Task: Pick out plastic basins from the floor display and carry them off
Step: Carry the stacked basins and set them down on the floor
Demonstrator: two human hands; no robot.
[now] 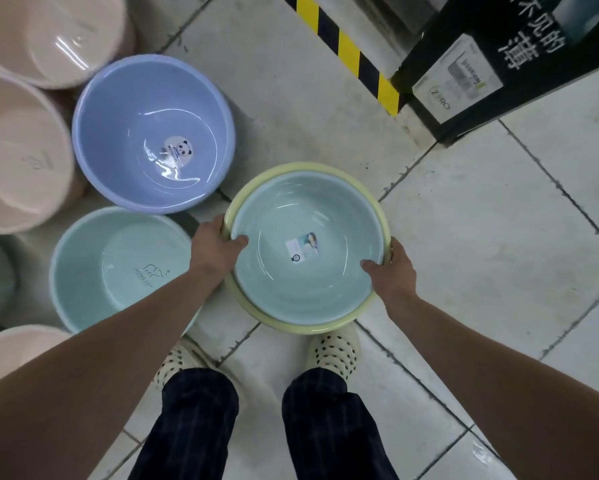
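Two nested basins are being held above the tiled floor (464, 209), just beyond a pair of dotted shoes (336, 351) and dark trouser legs. A glossy pale green basin (308, 271), round and smooth, with a small label at its bottom, is being carried inside a yellow basin (253, 308) whose rim is showing all around it. The left hand (218, 245) is clamped on the left rims, thumb hooked inside; the right hand (391, 271) is clamped on the right rims in the same way. Open floor is lying to the right and ahead of the pair. To the left, the room is being closed off by the floor display: a mint basin (118, 271) just beside the left forearm, a blue basin (152, 133) with a panda sticker beyond it, and pink basins (17, 150) farther left, all packed rim to rim. Farther off, a yellow-and-black striped edge (350, 53) and a black box (499, 64) with printed characters are bounding the way ahead.
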